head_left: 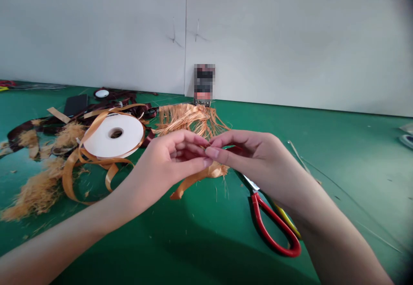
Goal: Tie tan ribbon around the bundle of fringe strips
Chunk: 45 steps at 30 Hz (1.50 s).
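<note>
Head view: a white spool (100, 144) at left; frayed ribbon (193, 115) on the far side of the fingers (196, 164); left hand (167, 156) and right hand (253, 149) meeting, fingertips drawn together (whether they grip anything, I cannot tell); scissors (256, 203) at right.

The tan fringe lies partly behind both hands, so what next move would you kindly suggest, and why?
Perhaps tilt the right hand back slightly: its fingertips, close to the left hand, partly cover the tan fringe and obscure anything held there.
</note>
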Motion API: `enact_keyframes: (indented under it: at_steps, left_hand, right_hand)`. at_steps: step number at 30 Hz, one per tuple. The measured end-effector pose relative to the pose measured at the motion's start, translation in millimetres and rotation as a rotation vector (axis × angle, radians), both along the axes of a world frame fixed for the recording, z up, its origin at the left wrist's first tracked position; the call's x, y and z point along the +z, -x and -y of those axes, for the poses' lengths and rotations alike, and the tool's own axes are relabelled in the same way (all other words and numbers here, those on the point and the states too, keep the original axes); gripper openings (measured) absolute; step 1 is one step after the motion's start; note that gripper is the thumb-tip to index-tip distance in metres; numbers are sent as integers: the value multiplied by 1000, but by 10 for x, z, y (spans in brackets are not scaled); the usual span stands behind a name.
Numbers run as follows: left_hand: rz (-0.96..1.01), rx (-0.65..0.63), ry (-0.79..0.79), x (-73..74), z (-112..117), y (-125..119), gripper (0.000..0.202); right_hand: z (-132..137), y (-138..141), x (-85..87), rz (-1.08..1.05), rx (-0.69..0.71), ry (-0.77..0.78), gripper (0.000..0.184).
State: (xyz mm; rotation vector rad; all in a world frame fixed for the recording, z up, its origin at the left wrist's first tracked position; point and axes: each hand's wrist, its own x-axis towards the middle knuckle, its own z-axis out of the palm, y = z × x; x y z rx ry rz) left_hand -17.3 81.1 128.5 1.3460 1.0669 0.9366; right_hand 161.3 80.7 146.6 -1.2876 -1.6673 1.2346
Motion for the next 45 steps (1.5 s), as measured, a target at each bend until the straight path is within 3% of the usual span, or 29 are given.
enact_keyframes:
  at_steps: [9, 18, 23, 34, 41, 45]
  left_hand:
    - [-26, 8, -21, -1, 4, 0, 18]
    - [-33, -1, -22, 1, 30, -7, 18]
    - [-21, -8, -30, -22, 22, -1, 17]
    - [-37, 2, -13, -21, 2, -17, 21]
    - [-112, -68, -26, -15, 6, -31, 18]
    - [-230, -119, -158, -83, -7, -20, 16]
  right_hand:
    - [-26, -9, -27, -10, 5, -104, 16]
    - [-12, 23, -33, 159, -195, -264, 13]
    - [-15, 7, -34, 81, -215, -268, 13]
    - [-52, -44, -93, -244, -258, -82, 19]
    - [-91, -58, -56, -697, -68, 243, 23]
    - [-118, -45, -44, -654, -58, 234, 24]
